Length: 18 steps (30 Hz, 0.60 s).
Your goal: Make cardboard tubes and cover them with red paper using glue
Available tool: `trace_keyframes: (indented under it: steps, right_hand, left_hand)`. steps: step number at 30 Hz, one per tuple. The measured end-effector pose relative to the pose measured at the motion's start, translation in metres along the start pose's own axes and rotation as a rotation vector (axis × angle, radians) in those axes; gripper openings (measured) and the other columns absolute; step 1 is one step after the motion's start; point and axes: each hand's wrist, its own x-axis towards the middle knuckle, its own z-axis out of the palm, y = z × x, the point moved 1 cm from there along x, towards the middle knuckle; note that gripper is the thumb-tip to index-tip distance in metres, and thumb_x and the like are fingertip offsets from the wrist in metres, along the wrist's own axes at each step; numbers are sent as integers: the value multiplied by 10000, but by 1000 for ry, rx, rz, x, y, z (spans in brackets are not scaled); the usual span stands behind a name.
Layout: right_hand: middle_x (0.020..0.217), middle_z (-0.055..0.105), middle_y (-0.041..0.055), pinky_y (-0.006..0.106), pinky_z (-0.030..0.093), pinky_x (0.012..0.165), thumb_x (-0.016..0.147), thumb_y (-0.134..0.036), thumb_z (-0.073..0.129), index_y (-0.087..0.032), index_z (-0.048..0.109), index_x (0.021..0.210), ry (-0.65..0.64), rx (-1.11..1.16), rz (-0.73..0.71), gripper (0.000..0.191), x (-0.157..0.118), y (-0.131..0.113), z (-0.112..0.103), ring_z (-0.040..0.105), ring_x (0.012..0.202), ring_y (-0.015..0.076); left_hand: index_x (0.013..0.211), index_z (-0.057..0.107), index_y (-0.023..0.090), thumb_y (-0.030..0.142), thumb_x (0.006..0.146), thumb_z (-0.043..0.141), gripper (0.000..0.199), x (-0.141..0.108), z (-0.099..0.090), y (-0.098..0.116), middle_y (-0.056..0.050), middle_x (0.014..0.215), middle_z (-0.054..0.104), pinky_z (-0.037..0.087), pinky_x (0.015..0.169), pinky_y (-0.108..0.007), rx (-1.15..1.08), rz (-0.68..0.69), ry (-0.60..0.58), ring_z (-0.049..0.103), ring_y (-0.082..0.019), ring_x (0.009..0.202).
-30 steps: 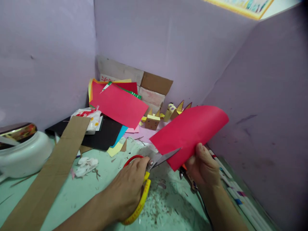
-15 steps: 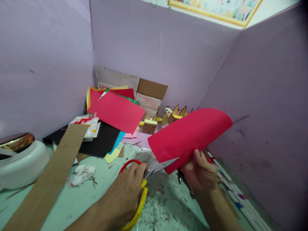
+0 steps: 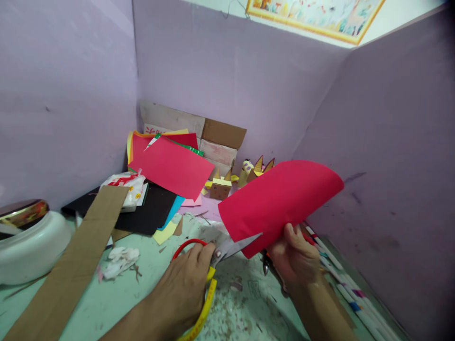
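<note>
A sheet of red paper [image 3: 280,203], curled over along its far side, is gripped at its lower edge by my right hand [image 3: 295,253], thumb on top. Into that same edge, left of the thumb, reach the blades of a pair of scissors [image 3: 232,247] with one red and one yellow handle. My left hand [image 3: 181,289] is wrapped round the scissor handles. The blades lie partly across a slit in the paper, with a narrow flap below them. The fingers of my right hand behind the sheet are hidden.
A long cardboard strip [image 3: 78,255] lies at the left beside a white rounded container [image 3: 31,251]. Coloured paper sheets [image 3: 174,166] and black paper [image 3: 151,208] are piled behind. Small cardboard figures [image 3: 220,188] stand near the back wall. White rods [image 3: 350,296] run along the right wall.
The scissors and my left hand have shifted slightly left, the blade tips drawing back a little along the slit. My right hand and the red paper are nearly unmoved.
</note>
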Motion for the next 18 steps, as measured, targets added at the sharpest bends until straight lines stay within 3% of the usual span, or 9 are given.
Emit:
trace_keyframes:
  steps: [13,18]
  right_hand:
    - [1110,706,-9,467,318,1076,710,-287,714,-322,631,1116,-36,36,15,416,1,3,-5,570,1148,238]
    - [1110,707,10,488,311,1076,710,-259,716,-298,640,1106,-17,78,12,405,0,4,-2,564,1154,250]
  left_hand:
    - [1312,309,203,25,748,359,593,0,5,-4,-125,1162,559,479,802,-447,63,23,13,584,-267,957]
    - [1297,312,185,41,784,355,534,3,11,-9,-141,1152,552,483,802,-438,56,62,51,568,-271,977]
